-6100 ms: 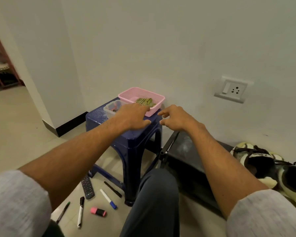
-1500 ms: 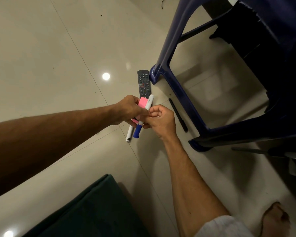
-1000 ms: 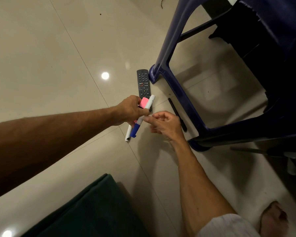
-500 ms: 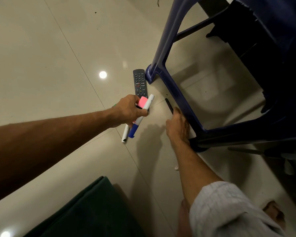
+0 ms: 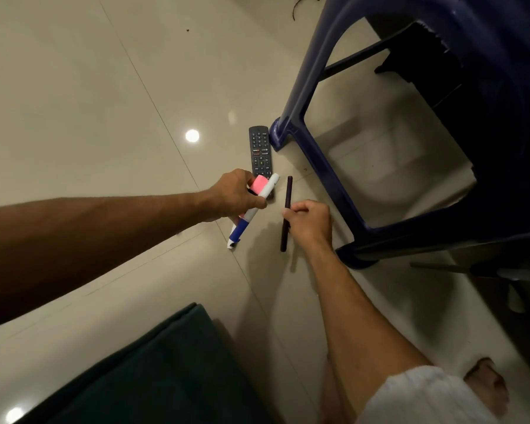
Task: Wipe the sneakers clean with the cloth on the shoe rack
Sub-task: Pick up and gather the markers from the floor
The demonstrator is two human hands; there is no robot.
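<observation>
Hands both closed: left hand grips pink highlighter and markers, right hand black pen.

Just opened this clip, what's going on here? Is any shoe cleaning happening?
No shoe cleaning shows here: no sneakers, cloth or shoe rack are in view. A person crouched over a tiled floor is gathering pens. The left hand holds a bundle with a pink highlighter and a white marker with a blue cap. The right hand grips a dark pen. A remote control lies on the floor beside the leg of a blue plastic stool.
</observation>
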